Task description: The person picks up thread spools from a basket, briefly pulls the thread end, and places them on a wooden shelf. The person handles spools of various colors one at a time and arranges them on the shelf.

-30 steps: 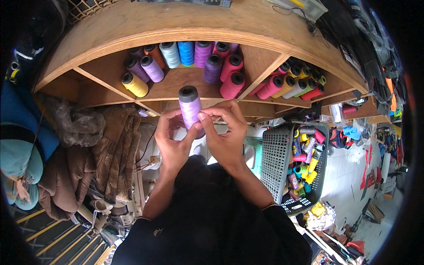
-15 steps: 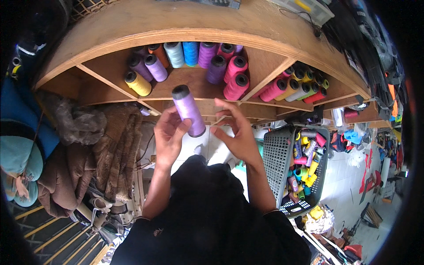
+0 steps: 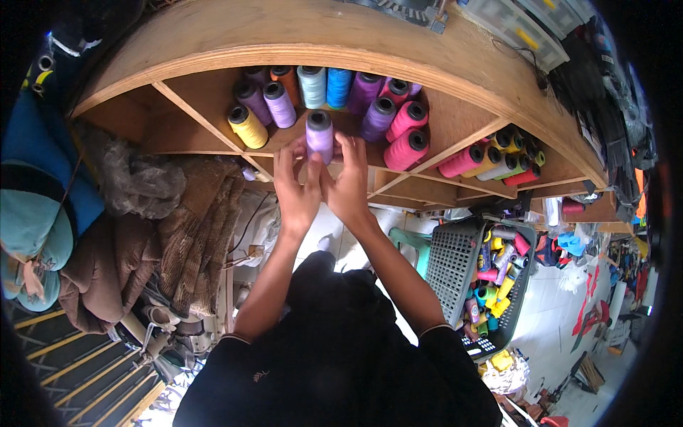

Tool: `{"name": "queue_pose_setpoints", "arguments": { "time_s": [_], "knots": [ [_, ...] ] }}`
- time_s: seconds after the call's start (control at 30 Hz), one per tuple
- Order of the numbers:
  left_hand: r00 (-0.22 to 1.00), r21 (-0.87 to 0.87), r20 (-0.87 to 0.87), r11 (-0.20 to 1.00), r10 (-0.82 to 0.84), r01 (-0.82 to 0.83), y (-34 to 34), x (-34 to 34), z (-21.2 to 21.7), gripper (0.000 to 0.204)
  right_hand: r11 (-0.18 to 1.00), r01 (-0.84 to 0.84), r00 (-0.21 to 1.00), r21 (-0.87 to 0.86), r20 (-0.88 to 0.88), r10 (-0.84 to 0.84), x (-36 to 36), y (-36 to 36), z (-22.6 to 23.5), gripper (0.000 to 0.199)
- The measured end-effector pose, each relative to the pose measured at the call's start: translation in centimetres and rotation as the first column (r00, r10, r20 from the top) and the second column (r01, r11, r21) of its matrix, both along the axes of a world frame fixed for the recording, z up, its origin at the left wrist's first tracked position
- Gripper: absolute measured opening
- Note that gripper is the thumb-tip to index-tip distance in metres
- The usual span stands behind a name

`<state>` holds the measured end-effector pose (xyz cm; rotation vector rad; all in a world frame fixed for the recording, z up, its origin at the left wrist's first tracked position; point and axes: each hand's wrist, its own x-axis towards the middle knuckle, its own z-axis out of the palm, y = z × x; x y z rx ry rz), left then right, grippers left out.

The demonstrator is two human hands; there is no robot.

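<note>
**Lilac spool held at the shelf**

We grip a lilac thread spool (image 3: 319,135) between both hands, left hand (image 3: 297,186) and right hand (image 3: 351,183) closed around its lower part. It sits at the wooden shelf (image 3: 213,99), among purple, yellow and pink spools. A grey basket (image 3: 455,263) of spools stands lower right.

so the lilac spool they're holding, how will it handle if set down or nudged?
The lilac spool is a tapered cone, so on its side it would likely roll in a curve. Wound thread probably gives both hands decent friction. Upright it looks narrow and tall, so a nudge may tip it.
</note>
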<state>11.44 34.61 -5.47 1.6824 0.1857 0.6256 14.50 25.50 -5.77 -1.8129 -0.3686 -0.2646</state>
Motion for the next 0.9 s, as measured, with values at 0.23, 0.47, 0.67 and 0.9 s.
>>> {"name": "queue_pose_setpoints", "arguments": {
  "time_s": [0.23,0.47,0.67,0.9],
  "knots": [
    [0.999,0.015,-0.025,1.000,0.024,-0.024,0.3,3.3,0.1,0.033,0.995,0.048,0.995,-0.085,0.094,-0.040,5.8,2.4,-1.2,0.047],
    [0.998,0.134,-0.004,0.989,0.069,-0.068,0.5,4.2,-0.6,0.040,0.994,0.027,0.996,-0.104,0.085,-0.019,6.8,3.3,-1.9,0.046],
    [0.998,0.112,0.037,0.992,0.049,-0.053,1.1,4.9,-2.2,0.044,0.989,0.060,0.994,-0.138,0.102,-0.046,7.2,3.9,-2.3,0.042],
    [0.995,0.135,0.056,0.987,0.077,-0.084,1.0,3.7,-1.5,0.043,0.988,0.014,0.984,-0.156,0.178,0.014,5.1,1.9,-2.2,0.035]
  ]
}}
